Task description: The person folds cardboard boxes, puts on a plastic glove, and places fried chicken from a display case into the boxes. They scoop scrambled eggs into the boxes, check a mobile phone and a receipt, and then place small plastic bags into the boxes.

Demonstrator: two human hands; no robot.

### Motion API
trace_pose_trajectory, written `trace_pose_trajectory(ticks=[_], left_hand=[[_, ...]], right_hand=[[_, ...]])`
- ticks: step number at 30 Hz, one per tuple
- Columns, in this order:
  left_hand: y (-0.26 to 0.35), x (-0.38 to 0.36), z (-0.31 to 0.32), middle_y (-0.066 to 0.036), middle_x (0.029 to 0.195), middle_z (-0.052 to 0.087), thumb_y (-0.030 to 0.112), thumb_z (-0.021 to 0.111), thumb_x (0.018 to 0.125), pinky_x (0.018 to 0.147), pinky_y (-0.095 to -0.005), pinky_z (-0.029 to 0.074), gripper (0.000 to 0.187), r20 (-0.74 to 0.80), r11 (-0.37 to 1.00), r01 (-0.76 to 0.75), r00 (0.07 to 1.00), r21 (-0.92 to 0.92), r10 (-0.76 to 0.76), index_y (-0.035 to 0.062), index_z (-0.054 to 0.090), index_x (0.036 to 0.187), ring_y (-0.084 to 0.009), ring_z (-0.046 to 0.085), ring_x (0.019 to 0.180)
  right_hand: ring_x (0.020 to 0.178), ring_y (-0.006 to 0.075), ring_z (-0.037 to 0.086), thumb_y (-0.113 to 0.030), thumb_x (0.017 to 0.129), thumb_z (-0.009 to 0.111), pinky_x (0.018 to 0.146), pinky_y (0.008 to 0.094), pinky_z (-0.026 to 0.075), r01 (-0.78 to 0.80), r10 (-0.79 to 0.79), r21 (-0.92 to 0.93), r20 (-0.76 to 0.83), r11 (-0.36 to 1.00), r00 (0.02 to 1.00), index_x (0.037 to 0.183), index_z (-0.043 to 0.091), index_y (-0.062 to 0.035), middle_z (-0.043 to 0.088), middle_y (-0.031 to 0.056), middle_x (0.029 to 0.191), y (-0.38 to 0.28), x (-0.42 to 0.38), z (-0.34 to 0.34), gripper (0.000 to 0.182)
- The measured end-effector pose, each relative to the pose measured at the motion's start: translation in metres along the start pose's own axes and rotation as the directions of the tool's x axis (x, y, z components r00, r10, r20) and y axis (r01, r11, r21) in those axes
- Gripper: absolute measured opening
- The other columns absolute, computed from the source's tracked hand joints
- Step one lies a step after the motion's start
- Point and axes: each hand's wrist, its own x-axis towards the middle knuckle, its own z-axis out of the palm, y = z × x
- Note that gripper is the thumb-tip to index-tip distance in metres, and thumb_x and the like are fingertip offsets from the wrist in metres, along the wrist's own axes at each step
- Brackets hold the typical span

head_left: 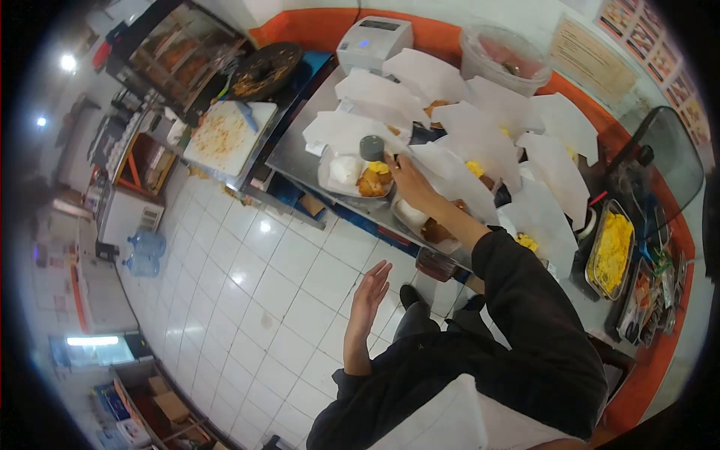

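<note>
The right hand [411, 181] reaches over the front edge of the worktop [291, 148], towards its left end; its fingers are closed on a small grey cup [371, 148], though the exact grip is too small to make out; the cup is above an open white box [341, 133] near the front edge; in this box lie a white mound [345, 169], a browned piece of food [373, 182] and a yellow helping [379, 167] just below the cup. The left hand [367, 295] is apart from the worktop, over the tiled floor [259, 262] in front of it; its fingers are extended, with narrow gaps between them. More open boxes [457, 176] stand close together from the middle of the worktop towards its right end; a white printer [375, 43] stands by the back left corner, and a clear tub [484, 64] at the back edge; a foil tray [591, 264] of yellow food [613, 251] lies near the right end.
</note>
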Motion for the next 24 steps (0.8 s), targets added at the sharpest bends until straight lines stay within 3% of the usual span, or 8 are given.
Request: trace_pose_trajectory(ticks=[3,5,7,13,15,16,18,24], left_hand=[[0.006,0.016,0.032,-0.015,0.132,0.036,0.042,0.034,0.090,0.105,-0.0368,0.018,0.056,0.139,0.998,0.025,0.990,0.064,-0.034,0.0006,0.034,0.128,-0.0236,0.029,0.126],[-0.001,0.029,0.060,-0.015,0.132,0.037,0.041,0.034,0.090,0.105,-0.0371,0.020,0.055,0.272,0.991,0.055,0.958,0.124,-0.087,-0.0003,0.036,0.127,-0.0232,0.030,0.126],[-0.016,0.041,0.092,-0.014,0.131,0.038,0.040,0.034,0.091,0.104,-0.0381,0.022,0.054,0.393,0.976,0.119,0.901,0.180,-0.182,-0.0013,0.038,0.125,-0.0229,0.032,0.125],[-0.101,0.053,0.213,-0.012,0.131,0.039,0.039,0.033,0.092,0.104,-0.0360,0.022,0.053,0.725,0.916,0.264,0.560,0.302,-0.401,-0.0018,0.038,0.126,-0.0210,0.032,0.125],[-0.110,0.044,0.267,-0.011,0.132,0.038,0.037,0.035,0.092,0.103,-0.0342,0.022,0.050,0.769,0.865,0.263,0.397,0.427,-0.500,-0.0001,0.038,0.126,-0.0202,0.031,0.125],[-0.118,0.040,0.290,-0.011,0.132,0.038,0.034,0.037,0.092,0.103,-0.0325,0.022,0.047,0.778,0.856,0.292,0.366,0.426,-0.511,0.0014,0.038,0.127,-0.0195,0.031,0.125],[-0.147,0.042,0.329,-0.011,0.132,0.038,0.033,0.037,0.092,0.103,-0.0319,0.021,0.047,0.766,0.860,0.253,0.392,0.442,-0.509,0.0015,0.038,0.127,-0.0198,0.030,0.125],[-0.239,0.081,0.403,-0.017,0.141,0.015,0.028,0.038,0.091,0.105,-0.0301,0.014,0.056,0.611,0.833,-0.047,0.703,0.551,-0.365,-0.0015,0.018,0.135,-0.0237,0.015,0.131]], right_hand=[[0.089,0.0280,0.051,-0.004,0.085,0.044,0.077,0.0310,0.041,-0.122,0.136,0.653,0.029,0.748,0.990,0.122,0.042,0.0006,0.050,0.0148,0.083,0.007,0.002,-0.057,0.038],[0.071,0.0176,0.049,-0.009,0.088,0.043,0.065,0.0266,0.040,-0.167,0.285,0.783,-0.013,0.599,0.958,0.118,0.045,0.0012,0.048,0.0069,0.070,0.030,-0.022,-0.083,0.032],[0.061,0.0076,0.038,-0.012,0.089,0.043,0.054,0.0211,0.034,-0.335,0.396,0.940,0.286,0.060,0.872,0.115,0.048,0.0001,0.042,0.0001,0.068,0.058,-0.061,-0.141,0.029],[0.046,0.0034,0.027,-0.017,0.090,0.044,0.042,0.0186,0.025,-0.344,0.808,0.939,0.188,0.019,0.558,0.107,0.054,-0.0033,0.033,-0.0072,0.057,0.147,-0.243,-0.340,0.024],[0.043,0.0075,0.039,-0.017,0.088,0.047,0.042,0.0213,0.029,-0.711,0.888,0.554,-0.126,0.432,0.441,0.102,0.057,-0.0028,0.042,-0.0030,0.055,0.202,-0.323,-0.340,0.022],[0.043,0.0075,0.039,-0.017,0.088,0.047,0.042,0.0213,0.029,-0.720,0.894,0.549,-0.129,0.425,0.430,0.102,0.057,-0.0028,0.042,-0.0030,0.055,0.214,-0.357,-0.344,0.022],[0.059,0.0217,0.061,-0.013,0.081,0.051,0.050,0.0333,0.045,-0.848,0.827,-0.057,-0.195,0.527,0.527,0.087,0.061,-0.0030,0.061,0.0158,0.067,0.237,-0.404,-0.349,0.015],[0.053,0.0195,0.060,-0.009,0.073,0.052,0.044,0.0296,0.046,-0.473,0.779,-0.775,0.040,0.420,0.626,0.091,0.057,0.0007,0.057,0.0094,0.061,0.272,-0.464,-0.293,0.021]])
